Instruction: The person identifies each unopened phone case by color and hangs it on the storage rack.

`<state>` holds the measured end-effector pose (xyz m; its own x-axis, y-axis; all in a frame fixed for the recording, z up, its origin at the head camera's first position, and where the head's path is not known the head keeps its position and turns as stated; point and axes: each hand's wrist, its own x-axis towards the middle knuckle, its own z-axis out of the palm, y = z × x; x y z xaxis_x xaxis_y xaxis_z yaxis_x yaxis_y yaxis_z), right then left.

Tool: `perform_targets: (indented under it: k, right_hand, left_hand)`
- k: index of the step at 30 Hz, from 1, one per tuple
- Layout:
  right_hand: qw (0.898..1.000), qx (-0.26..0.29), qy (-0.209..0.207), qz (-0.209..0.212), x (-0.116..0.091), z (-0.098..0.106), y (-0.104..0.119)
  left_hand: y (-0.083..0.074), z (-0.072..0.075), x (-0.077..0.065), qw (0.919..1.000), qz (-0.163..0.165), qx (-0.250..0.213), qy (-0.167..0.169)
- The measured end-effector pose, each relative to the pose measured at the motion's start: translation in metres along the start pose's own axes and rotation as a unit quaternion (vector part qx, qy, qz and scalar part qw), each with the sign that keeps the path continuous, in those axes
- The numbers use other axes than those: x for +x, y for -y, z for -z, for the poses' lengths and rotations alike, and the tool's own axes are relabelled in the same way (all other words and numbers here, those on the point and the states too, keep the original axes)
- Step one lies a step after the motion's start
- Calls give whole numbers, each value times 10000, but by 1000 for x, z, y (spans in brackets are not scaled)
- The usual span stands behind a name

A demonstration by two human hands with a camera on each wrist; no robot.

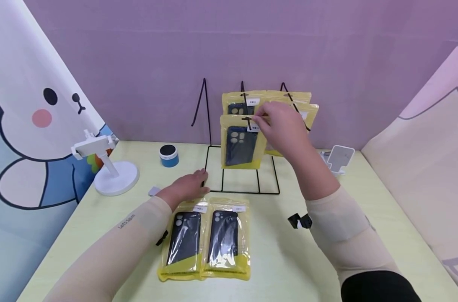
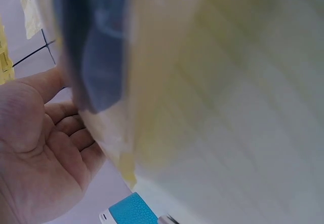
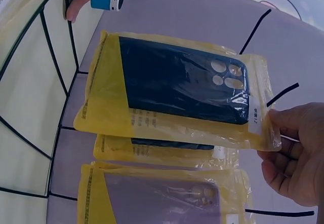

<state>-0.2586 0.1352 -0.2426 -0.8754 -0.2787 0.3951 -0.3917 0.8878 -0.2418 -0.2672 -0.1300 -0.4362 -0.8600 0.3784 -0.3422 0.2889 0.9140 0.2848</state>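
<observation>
My right hand (image 1: 285, 128) pinches the top edge of a yellow-edged clear pouch (image 1: 229, 161) holding a dark phone case (image 3: 177, 82). In the head view, the black wire display rack's (image 1: 241, 192) middle prong (image 1: 249, 123) passes at the pouch's hanging hole. Behind it, another pouched phone case (image 1: 234, 110) hangs on that prong, and more pouches (image 1: 312, 110) hang on the right prong. My left hand (image 1: 187, 186) holds the rack's left base bar between thumb and fingers. Two pouched dark phone cases (image 1: 185, 239) (image 1: 224, 239) lie side by side below that hand.
A white phone stand (image 1: 116, 178) is at the left, with a small blue round speaker (image 1: 169, 156) nearer the rack. At the right rear stands another white folding stand (image 1: 341, 159). The rack's left prong (image 1: 199, 102) carries no pouch. A purple curtain (image 1: 138, 75) backs the table.
</observation>
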Motion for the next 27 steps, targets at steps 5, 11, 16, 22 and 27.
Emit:
perform_targets:
  k: [5,11,16,22,27]
  right_hand:
    - [9996,-285,-63,-69,10,-2,-3]
    - [9987,-490,-75,-88,17,-2,-4]
    - [9984,-555,-100,-89,24,-3,-4]
    - [9980,-595,-7,-189,32,-4,-4]
    - [9973,-653,138,-316,39,-4,-5]
  left_hand:
    - [-1,0,-1,10000,51,-50,17]
    - [-2,0,-2,10000,76,-37,50]
    - [-2,0,-2,10000,13,-36,22]
    - [-1,1,-3,10000,-41,3,10]
    - [-1,1,-4,10000,-25,-16,8]
